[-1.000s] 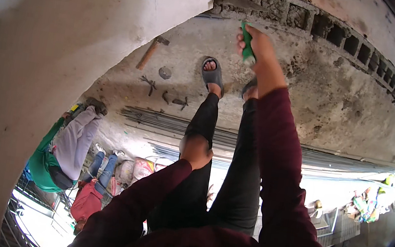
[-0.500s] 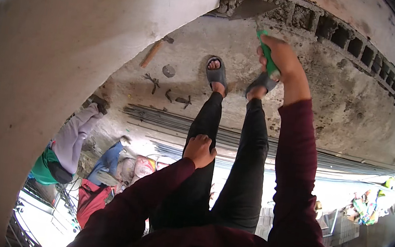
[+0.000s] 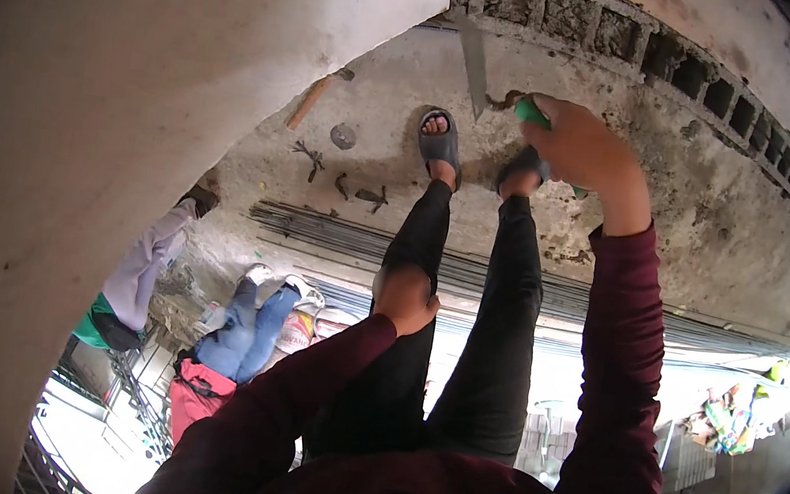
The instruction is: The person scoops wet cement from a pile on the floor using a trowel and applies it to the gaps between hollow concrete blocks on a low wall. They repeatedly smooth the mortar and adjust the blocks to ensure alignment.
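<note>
My right hand point(image 3: 585, 152) is wrapped around the green handle of a trowel point(image 3: 474, 64). Its metal blade is seen nearly edge-on, in front of a row of hollow concrete blocks point(image 3: 544, 46). Grey mortar point(image 3: 564, 16) fills the block cells closest to the pillar, while those farther right are hollow. My left hand point(image 3: 405, 301) lies over my left knee with its thumb apart, holding nothing; its fingers are partly blurred.
A white pillar point(image 3: 164, 93) takes up the left. On the floor are a wooden-handled hammer point(image 3: 307, 103), a grey disc point(image 3: 343, 136) and long steel bars point(image 3: 347, 232). Behind, at lower left, are a person in jeans point(image 3: 236, 336) and another in lavender clothing point(image 3: 145, 262).
My right hand has drawn back from the blocks and turned the trowel, so its blade went from flat to edge-on. The person in jeans has shifted. My left hand stays at my knee.
</note>
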The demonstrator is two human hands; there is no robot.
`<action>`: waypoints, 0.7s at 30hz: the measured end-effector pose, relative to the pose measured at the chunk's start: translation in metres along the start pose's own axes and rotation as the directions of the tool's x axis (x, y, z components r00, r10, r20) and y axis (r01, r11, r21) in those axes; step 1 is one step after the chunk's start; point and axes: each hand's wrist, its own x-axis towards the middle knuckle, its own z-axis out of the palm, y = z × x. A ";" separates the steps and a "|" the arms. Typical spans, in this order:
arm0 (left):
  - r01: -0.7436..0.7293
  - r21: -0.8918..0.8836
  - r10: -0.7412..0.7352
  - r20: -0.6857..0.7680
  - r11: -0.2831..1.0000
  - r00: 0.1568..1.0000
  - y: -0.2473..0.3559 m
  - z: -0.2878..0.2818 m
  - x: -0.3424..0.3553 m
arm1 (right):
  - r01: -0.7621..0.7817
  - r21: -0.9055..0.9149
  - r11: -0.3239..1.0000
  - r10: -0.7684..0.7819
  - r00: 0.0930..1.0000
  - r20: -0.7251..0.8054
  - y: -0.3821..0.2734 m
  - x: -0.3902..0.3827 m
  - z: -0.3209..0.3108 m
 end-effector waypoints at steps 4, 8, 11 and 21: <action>-0.005 -0.012 0.005 0.024 1.000 1.000 0.001 -0.004 -0.002 | 0.026 -0.228 0.973 -0.003 0.995 0.102 0.000 0.031 0.014; -0.048 0.028 0.048 0.003 0.998 0.999 0.001 0.000 -0.002 | 0.137 -0.436 0.889 -0.133 0.990 0.040 0.053 0.108 0.040; -0.041 0.011 0.042 -0.030 0.999 0.999 -0.001 0.004 -0.003 | 0.023 -0.267 0.964 -0.020 1.000 0.016 0.042 0.112 -0.005; -0.036 -0.005 0.036 -0.010 0.999 0.999 -0.001 0.002 -0.003 | 0.038 -0.106 0.994 -0.026 0.993 0.117 0.052 0.060 -0.096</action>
